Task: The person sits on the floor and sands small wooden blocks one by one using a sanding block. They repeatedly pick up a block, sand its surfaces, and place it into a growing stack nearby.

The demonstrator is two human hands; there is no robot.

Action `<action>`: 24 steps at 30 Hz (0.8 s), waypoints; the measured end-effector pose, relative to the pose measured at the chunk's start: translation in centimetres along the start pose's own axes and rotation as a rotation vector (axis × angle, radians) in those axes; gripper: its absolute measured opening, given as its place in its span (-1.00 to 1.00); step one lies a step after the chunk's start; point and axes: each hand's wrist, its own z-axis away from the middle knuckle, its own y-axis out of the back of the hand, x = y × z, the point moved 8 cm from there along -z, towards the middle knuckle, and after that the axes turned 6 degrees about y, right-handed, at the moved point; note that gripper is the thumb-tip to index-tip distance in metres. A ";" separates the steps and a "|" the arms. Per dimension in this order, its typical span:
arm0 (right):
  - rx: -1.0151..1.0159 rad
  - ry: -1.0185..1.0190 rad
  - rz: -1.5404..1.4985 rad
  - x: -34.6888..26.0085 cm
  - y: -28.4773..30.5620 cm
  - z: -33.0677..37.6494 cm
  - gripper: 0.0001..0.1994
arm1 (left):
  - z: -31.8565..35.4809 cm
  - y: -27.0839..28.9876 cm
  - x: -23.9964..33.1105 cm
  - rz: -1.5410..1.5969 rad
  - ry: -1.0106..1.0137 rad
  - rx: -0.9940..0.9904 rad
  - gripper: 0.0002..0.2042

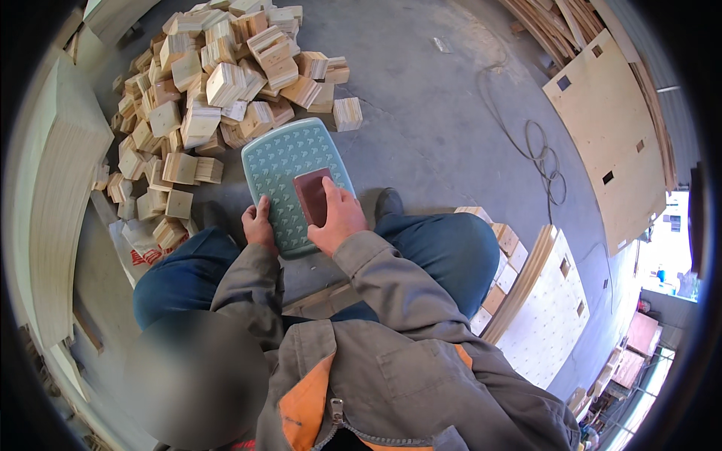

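Between my knees is a pale green plastic board (282,159) with rounded corners and a raised pattern, perhaps a stool top. My left hand (259,224) grips its lower left edge, the thumb on top and the fingers partly hidden. Over the right half of the board, my right hand (340,219) is closed on a flat reddish-brown rectangular block (311,197), with the fingers along its right side and the thumb near its lower end. The block lies on or just above the board; I cannot tell whether they touch.
A large heap of plywood blocks (226,83) lies on the floor ahead and to the left. Stacked blocks (505,259) and perforated boards (553,304) stand beside my right knee. Thick sheets (56,195) line the left side. A cable (538,158) coils on the floor at right.
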 end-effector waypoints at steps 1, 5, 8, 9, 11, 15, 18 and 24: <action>0.006 0.017 -0.024 -0.1 -0.1 0.0 -0.01 | -0.6 -0.1 0.2 -0.001 -0.035 0.018 -0.43; 0.043 0.059 -0.017 0.0 -0.4 -0.1 0.00 | -3.9 0.7 1.5 -0.009 -0.083 0.088 -0.42; 0.056 0.062 -0.041 -0.1 -0.1 -0.1 -0.01 | -6.5 1.2 3.1 0.081 -0.071 0.049 -0.42; 0.063 0.067 -0.044 -0.1 -0.1 -0.1 -0.01 | -7.1 1.0 3.5 0.118 -0.059 0.025 -0.42; 0.068 0.086 -0.063 -0.3 0.0 0.0 -0.01 | -7.6 1.0 4.4 0.101 -0.087 0.025 -0.42; 0.051 0.117 -0.087 -1.2 0.1 0.0 -0.02 | -7.7 1.7 5.1 0.049 -0.141 0.033 -0.43; 0.063 0.131 -0.042 -1.1 0.3 0.0 -0.02 | -6.5 1.0 5.6 0.030 -0.142 0.063 -0.42; 0.082 0.138 0.006 0.0 0.2 0.0 -0.03 | -5.4 0.5 6.0 0.040 -0.115 0.043 -0.41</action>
